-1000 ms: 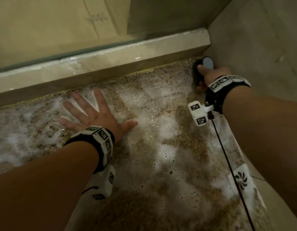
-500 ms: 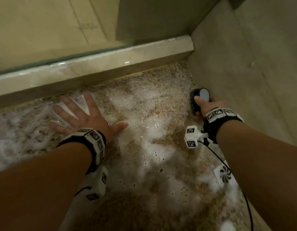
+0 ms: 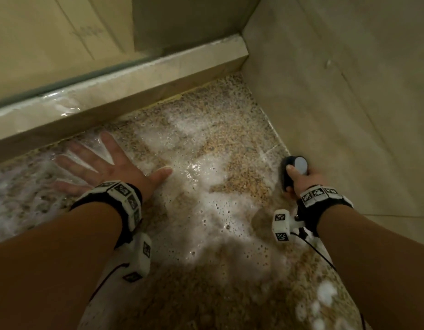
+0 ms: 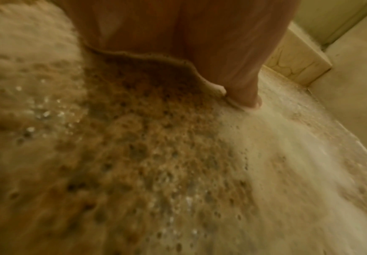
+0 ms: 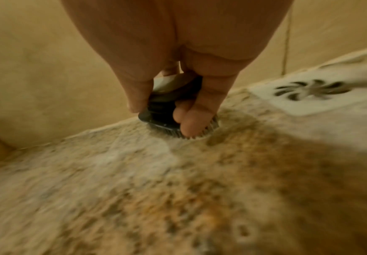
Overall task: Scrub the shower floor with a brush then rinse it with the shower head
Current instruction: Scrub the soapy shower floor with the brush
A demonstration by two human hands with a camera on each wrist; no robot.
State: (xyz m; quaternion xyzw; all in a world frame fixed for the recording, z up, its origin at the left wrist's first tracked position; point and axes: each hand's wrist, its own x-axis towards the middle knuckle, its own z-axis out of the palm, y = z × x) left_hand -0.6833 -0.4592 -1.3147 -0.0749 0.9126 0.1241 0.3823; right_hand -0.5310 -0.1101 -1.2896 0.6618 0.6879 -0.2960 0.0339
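At the right of the head frame, close beside the wall [image 3: 349,103], the brush [image 3: 292,171] stands bristles-down on the foamy shower floor [image 3: 230,177], its short axis upright and its pale round cap facing up. The right hand [image 3: 304,181] grips its dark body from above, thumb along the near side. At left the left hand [image 3: 104,166] lies flat, fingers spread wide, pointing at the raised curb [image 3: 134,77] across the upper left. Only the right wrist view shows the bristles [image 5: 208,130] meeting the floor and a floor drain [image 5: 313,89] at its upper right.
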